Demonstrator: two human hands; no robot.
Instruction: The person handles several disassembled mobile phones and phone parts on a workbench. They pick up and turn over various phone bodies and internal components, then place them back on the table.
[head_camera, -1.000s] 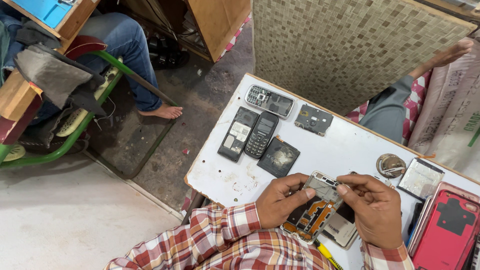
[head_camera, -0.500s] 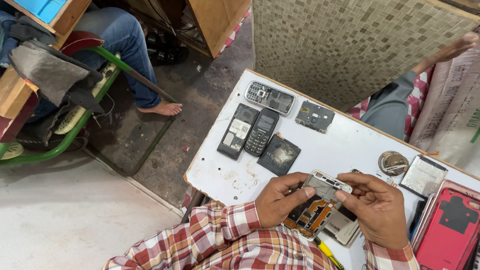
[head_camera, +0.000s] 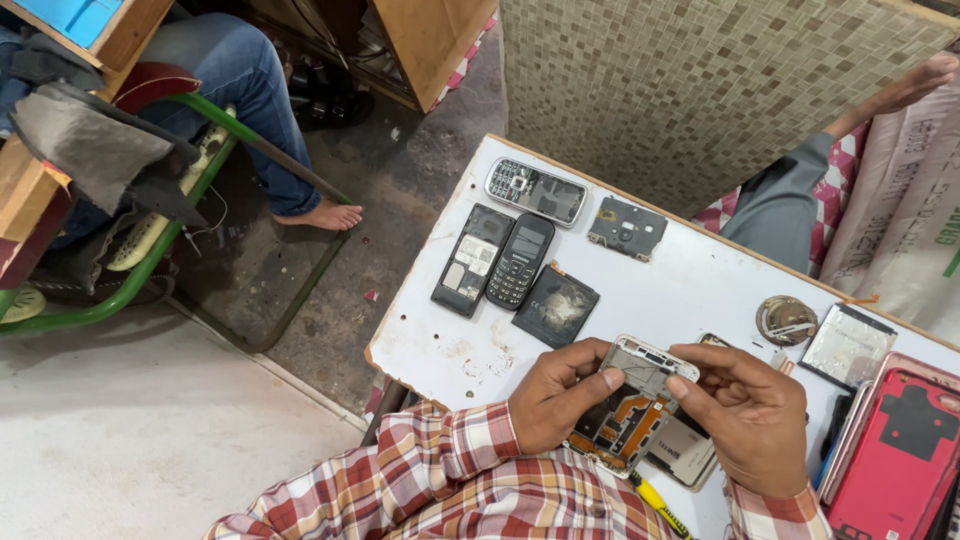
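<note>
The opened phone frame (head_camera: 630, 405) is held above the white table (head_camera: 690, 290), near its front edge. The left hand (head_camera: 555, 395) and right hand (head_camera: 750, 415) both pinch it closed-fingered. At 11 o'clock lies a black keypad phone (head_camera: 519, 260).

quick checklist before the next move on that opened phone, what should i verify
1. Both hands on the opened phone: ok, left hand and right hand grip it from either side.
2. Phone held above the white table: ok.
3. Circuit board exposed: ok, orange parts show.
4. Loose battery clear of the hands: ok, it lies apart beside the black keypad phone.
5. Yellow-handled tool within reach: ok, at the table edge.
6. Screws removed: cannot tell.
</note>
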